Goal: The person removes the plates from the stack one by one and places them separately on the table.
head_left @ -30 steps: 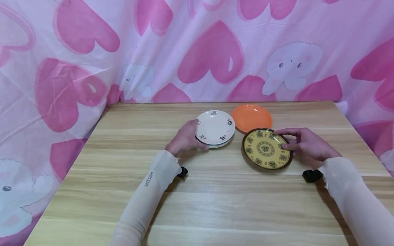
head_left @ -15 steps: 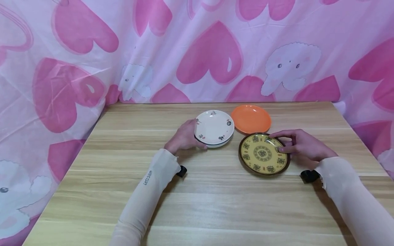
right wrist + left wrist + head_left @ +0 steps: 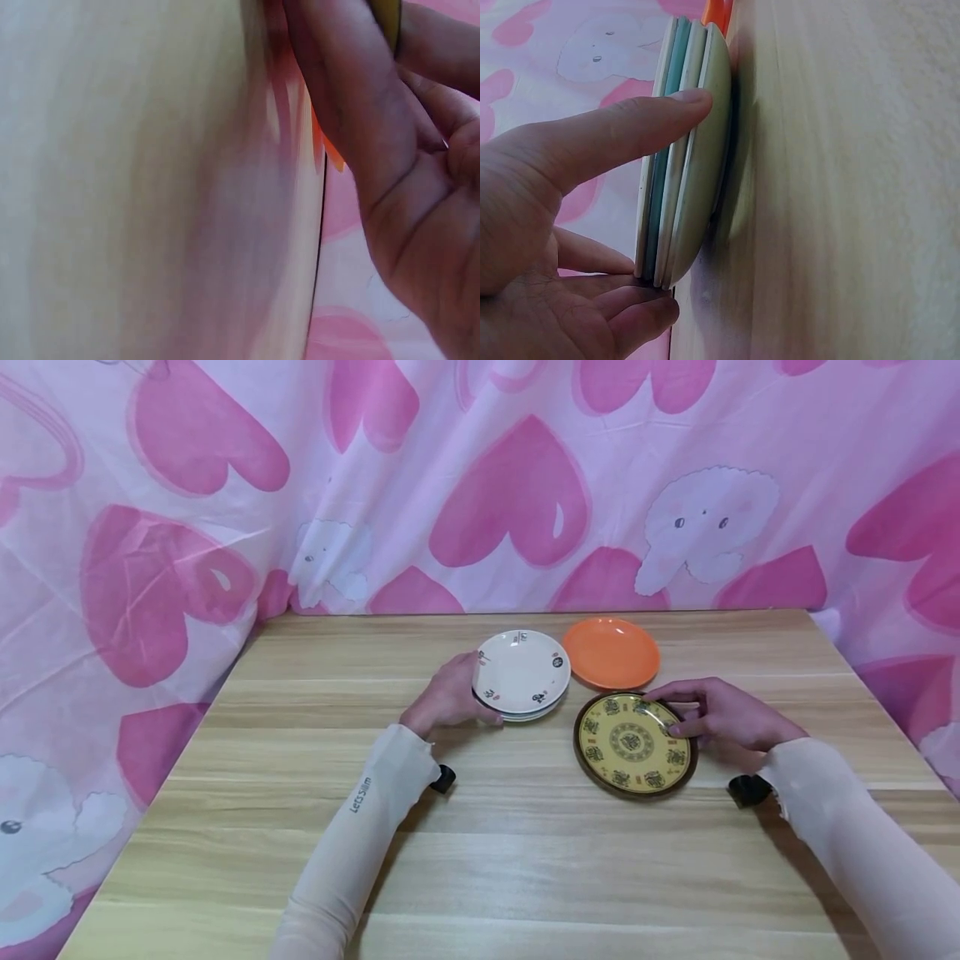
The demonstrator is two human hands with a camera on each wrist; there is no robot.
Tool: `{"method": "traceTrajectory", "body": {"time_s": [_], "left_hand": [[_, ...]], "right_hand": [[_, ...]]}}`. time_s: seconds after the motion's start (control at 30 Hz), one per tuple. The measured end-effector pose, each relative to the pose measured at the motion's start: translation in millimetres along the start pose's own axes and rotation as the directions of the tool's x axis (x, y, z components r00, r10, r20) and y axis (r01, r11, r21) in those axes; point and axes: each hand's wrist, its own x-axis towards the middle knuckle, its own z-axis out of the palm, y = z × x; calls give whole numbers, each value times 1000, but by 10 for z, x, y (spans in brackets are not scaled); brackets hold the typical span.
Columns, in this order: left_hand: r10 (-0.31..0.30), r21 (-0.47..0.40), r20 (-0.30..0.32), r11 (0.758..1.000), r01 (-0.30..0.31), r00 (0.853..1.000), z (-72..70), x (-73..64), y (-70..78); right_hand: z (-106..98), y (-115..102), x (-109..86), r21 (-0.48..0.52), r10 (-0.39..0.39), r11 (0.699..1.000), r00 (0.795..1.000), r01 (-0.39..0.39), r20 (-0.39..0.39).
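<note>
My left hand grips the left side of a stack of small plates. The top plate is white with dark and red motifs round its edge. In the left wrist view a teal rim shows between pale ones, and the thumb lies across the rims with the fingers at the far side. My right hand pinches the right edge of a yellow plate with a brown rim and a printed pattern, thumb on its face. In the right wrist view only a sliver of this plate shows past the hand.
An orange plate lies behind the yellow one, right beside the stack. The wooden table ends at the back against a pink curtain with hearts. Black wrist straps sit at both cuffs.
My right hand has moved the yellow plate left and toward me, uncovering more of the orange plate's front edge. My left hand and the stack have hardly moved.
</note>
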Motion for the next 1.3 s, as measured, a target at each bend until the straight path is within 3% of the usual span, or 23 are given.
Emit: {"method": "traceTrajectory", "body": {"time_s": [0.13,0.27,0.37,0.73,1.3], "left_hand": [[2,2,1,1000,-2,1000,-4,5,-4],[-5,18,7,1000,4,1000,-14,6,-1],[-10,20,9,1000,9,1000,-18,4,-8],[9,-9,-1,1000,-9,1000,0,-1,-43],[37,-16,-5,999,-37,999,-17,-8,-46]], "right_hand": [[19,-25,7,-109,-27,994,999,22,-45],[41,-50,18,-253,-66,967,994,41,-87],[56,-58,30,-306,-87,951,992,56,-91],[65,-88,75,-378,-88,925,991,44,-100],[47,-147,106,-386,-29,922,994,-13,-101]]}}
